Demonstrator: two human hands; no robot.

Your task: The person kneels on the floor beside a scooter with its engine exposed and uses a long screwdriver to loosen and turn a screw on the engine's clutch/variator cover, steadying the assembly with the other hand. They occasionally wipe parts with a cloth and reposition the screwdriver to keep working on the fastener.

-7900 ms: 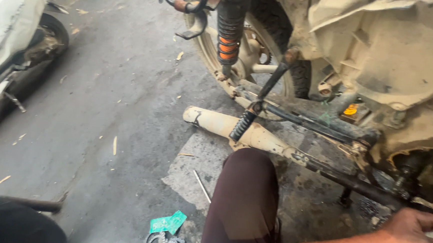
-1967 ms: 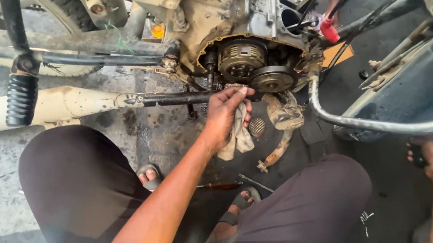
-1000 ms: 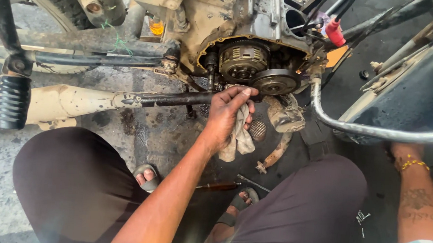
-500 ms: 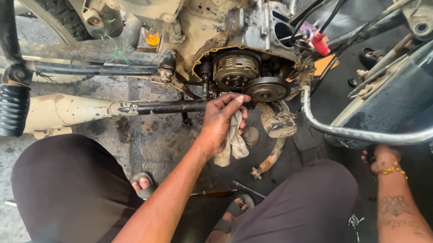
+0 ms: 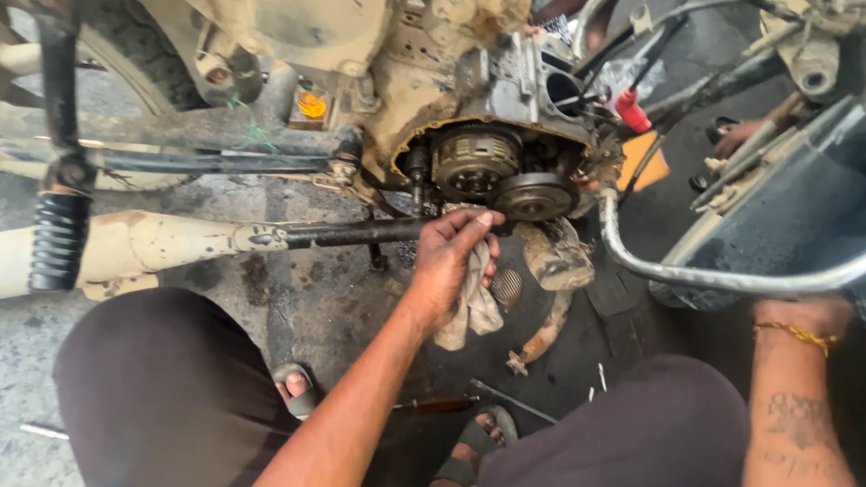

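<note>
A hand with a rag at an opened engine, the other hand half hidden.

The right hand [image 5: 817, 315] was mostly hidden behind the chrome guard bar [image 5: 751, 281], so its fingers could not be made out. The left hand [image 5: 452, 260] reached forward from a straight arm, its fingers closed around a dirty rag [image 5: 474, 311], fingertips touching the underside of the round clutch [image 5: 475, 163] in the open engine [image 5: 506, 108]. The rag hung below the palm, above the oily floor [image 5: 319, 302]. A pale exhaust pipe [image 5: 142, 246] lay to the left, a screwdriver [image 5: 433, 405] between the sandalled feet, and a mud-caked footrest [image 5: 557, 259] just right of the hand.
</note>
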